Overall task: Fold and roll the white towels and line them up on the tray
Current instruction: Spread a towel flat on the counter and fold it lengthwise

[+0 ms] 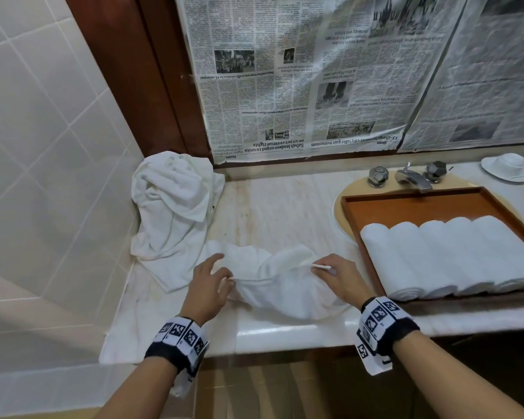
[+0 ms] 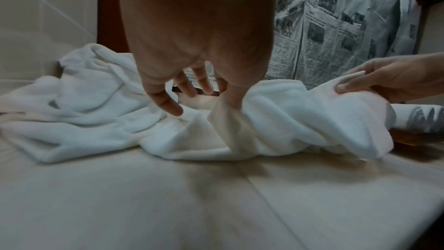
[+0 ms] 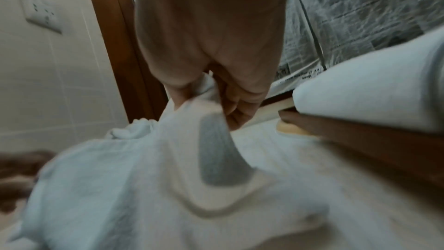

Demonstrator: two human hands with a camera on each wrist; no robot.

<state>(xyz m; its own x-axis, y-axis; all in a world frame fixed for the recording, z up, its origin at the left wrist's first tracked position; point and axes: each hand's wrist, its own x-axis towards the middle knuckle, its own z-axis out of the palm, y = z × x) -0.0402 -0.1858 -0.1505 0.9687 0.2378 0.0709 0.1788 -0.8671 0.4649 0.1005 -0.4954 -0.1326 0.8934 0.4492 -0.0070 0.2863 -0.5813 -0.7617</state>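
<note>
Left of the brown wooden tray (image 1: 350,207), both the left hand (image 1: 209,282) and the right hand (image 1: 336,275) pinch a crumpled white terry towel (image 1: 279,282), its long axis running between them, the right nearer the tray.

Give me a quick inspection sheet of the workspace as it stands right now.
Surface: marble counter, stained.
Job's things: five rolled towels side by side on wooden tray; loose towel crumpled at the front edge; towel pile in the left corner.
Clutter: white dish at far right.
Grippers: left hand and right hand each pinch the loose towel.
Cables: nothing seen.
Surroundings: faucet, newspaper across the back, tiled wall.
</note>
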